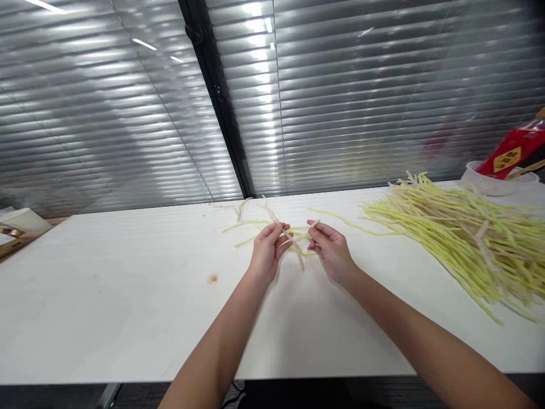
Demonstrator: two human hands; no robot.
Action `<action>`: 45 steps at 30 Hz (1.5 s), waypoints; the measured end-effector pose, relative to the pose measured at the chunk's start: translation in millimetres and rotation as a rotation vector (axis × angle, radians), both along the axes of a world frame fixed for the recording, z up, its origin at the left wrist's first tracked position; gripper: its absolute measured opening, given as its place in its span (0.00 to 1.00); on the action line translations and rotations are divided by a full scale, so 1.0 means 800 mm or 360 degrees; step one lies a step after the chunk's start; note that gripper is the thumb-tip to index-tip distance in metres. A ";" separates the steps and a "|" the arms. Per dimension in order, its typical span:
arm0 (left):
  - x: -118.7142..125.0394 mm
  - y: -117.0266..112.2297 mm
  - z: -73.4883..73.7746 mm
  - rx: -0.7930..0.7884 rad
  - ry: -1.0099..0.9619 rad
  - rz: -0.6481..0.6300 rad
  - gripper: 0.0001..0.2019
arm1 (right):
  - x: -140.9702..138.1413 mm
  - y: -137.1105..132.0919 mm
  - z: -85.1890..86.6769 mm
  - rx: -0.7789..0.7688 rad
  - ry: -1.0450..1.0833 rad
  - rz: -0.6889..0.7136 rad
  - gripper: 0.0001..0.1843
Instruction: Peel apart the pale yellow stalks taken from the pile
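Beige strand (300,257): between the two hands, crossing point in the gap, just beside the left fingertips and a little farther from the right. Long axis of the main length: slantwise, from beyond the left hand, through its grip, to a free tail pointing back toward the wearer on the right-hand side. A second beige length runs from the crossing up to the right hand, making a rough V open to the far side. One bent strand or two crossed: cannot tell.

Left hand (268,243): thumb and finger pinched on the main length. Right hand (332,245): thumb and finger pinched on the other length, near its tip.

Under and beyond the hands: loose yellow strands (246,242) on the tabletop (128,295), mostly crosswise.

Farther out: large strand pile (451,233), well to the right, right hand nearer; behind it, plastic bowl (485,182) and red packet (522,145).
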State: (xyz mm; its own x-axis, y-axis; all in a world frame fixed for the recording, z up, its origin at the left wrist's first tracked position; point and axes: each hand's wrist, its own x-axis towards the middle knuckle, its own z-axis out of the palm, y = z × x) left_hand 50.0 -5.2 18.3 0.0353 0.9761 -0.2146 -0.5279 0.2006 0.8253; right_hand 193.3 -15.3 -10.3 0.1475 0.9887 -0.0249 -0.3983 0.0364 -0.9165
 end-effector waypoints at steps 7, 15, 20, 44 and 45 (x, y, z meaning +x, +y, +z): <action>0.008 -0.005 -0.007 0.0079 0.0185 -0.0117 0.10 | -0.001 0.001 -0.007 0.0064 -0.0133 -0.0032 0.21; 0.013 -0.010 -0.010 0.0219 0.0298 -0.0241 0.10 | -0.003 -0.006 0.000 0.0245 -0.0250 0.0060 0.12; 0.012 -0.013 -0.010 0.0197 0.0316 -0.0253 0.12 | -0.003 -0.007 0.002 0.0312 -0.0367 0.0073 0.12; 0.016 -0.015 -0.010 0.0141 0.0155 -0.0247 0.13 | 0.004 -0.002 0.000 0.0397 -0.0520 0.0241 0.11; 0.017 -0.016 -0.010 0.0130 0.0151 -0.0235 0.14 | 0.004 -0.002 0.000 0.0398 -0.0517 0.0255 0.11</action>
State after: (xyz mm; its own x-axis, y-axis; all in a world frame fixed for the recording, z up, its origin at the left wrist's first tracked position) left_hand 63.2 -17.7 10.4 0.1628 0.9760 -0.1443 -0.4170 0.2006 0.8865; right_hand 196.4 -17.1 -10.2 -0.0479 0.9694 0.2406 -0.1094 0.2344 -0.9660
